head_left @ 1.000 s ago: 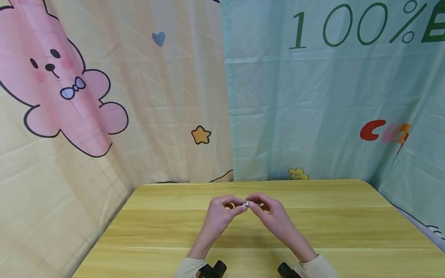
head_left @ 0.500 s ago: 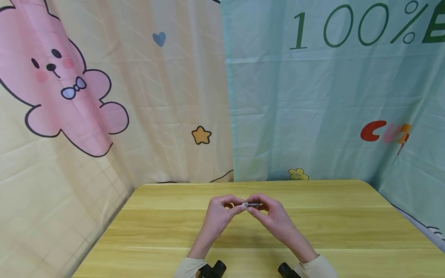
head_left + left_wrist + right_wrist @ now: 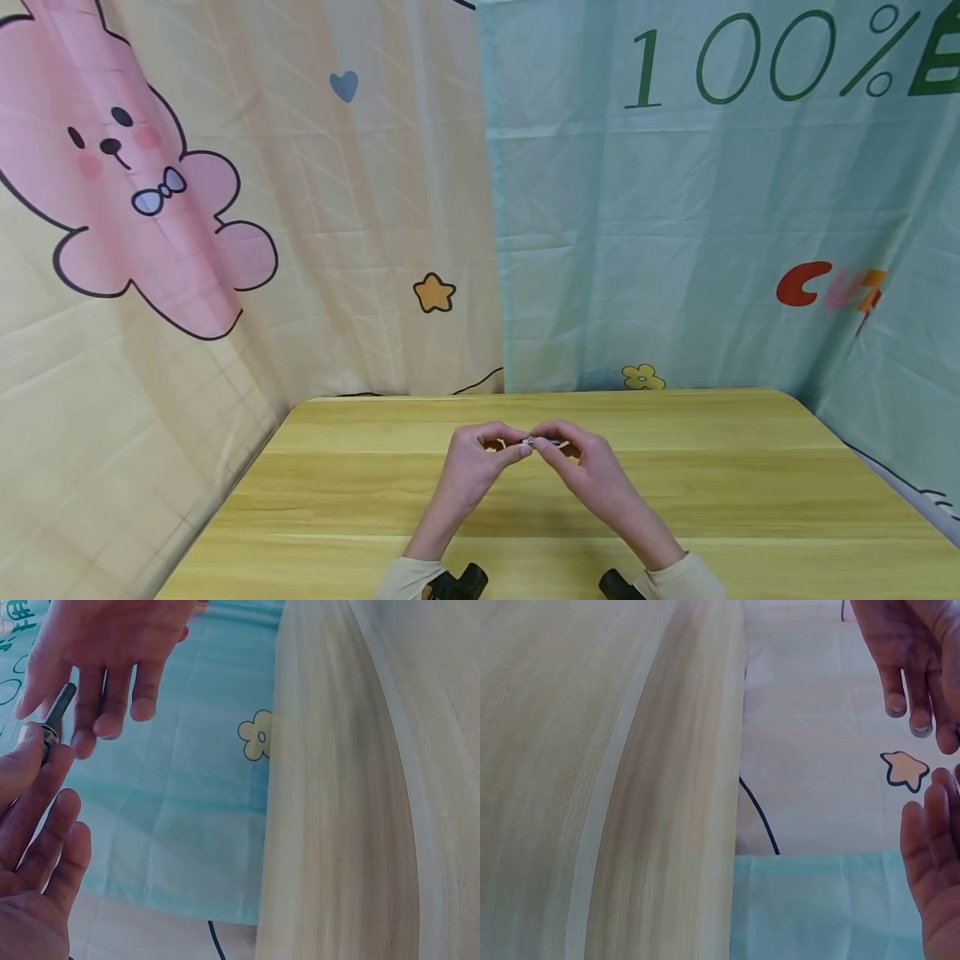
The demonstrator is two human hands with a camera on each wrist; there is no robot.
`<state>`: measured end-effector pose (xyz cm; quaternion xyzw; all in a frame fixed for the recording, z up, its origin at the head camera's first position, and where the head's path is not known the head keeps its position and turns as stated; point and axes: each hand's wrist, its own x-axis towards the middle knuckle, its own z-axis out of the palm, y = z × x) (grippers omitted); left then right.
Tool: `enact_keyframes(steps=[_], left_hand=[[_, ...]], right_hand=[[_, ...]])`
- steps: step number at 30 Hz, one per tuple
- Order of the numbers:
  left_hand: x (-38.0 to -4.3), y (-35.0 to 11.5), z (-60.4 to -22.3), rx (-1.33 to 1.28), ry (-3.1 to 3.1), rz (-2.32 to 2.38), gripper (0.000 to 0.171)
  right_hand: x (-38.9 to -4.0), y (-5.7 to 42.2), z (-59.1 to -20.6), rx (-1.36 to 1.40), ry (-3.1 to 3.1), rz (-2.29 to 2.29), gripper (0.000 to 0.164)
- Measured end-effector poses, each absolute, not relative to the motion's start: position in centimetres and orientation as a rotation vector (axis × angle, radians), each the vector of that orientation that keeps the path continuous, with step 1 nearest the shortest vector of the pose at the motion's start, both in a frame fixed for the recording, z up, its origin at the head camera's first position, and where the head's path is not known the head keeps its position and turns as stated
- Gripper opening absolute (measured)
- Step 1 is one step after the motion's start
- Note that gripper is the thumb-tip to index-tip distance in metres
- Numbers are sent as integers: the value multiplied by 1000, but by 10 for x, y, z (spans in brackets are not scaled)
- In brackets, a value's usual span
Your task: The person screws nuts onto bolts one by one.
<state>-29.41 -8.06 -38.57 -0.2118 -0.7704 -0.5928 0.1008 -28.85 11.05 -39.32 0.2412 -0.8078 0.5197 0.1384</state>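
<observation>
A small metal bolt (image 3: 61,703) with a shiny nut-like collar (image 3: 50,735) is held between both hands above the table. My left hand (image 3: 477,460) pinches its collar end between thumb and index finger, the other fingers loosely bent. From the right, my right hand (image 3: 588,464) has thumb and index fingertip closed in at the bolt, covering most of the shank in the head view. The left wrist view shows the threaded shank beside the right thumb, with the remaining right fingers (image 3: 114,697) extended. In the right wrist view the bolt is out of sight.
A wooden table (image 3: 360,500) lies beneath the hands. Behind it hang a cream curtain (image 3: 375,208) with a pink bear and a teal curtain (image 3: 675,208) with printed lettering. Black wrist devices (image 3: 459,581) sit at the sleeves.
Half a second ago the right thumb and index finger stood apart, showing the bolt's shank. Now they have come together over it again. The left hand stays about where it was.
</observation>
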Motion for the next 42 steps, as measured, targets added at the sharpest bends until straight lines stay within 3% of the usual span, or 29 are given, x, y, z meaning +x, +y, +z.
enact_keyframes(steps=[9,26,42], left_hand=[[-294,-80,-386,-614,-2269,-1765,11],[-295,-81,-385,-660,-2222,-1821,12],[-297,-82,-387,-591,-2221,-1779,8]], right_hand=[[-290,110,-395,849,-2227,1520,17],[-289,112,-393,799,-2281,1466,8],[-291,114,-393,675,-2295,1568,18]])
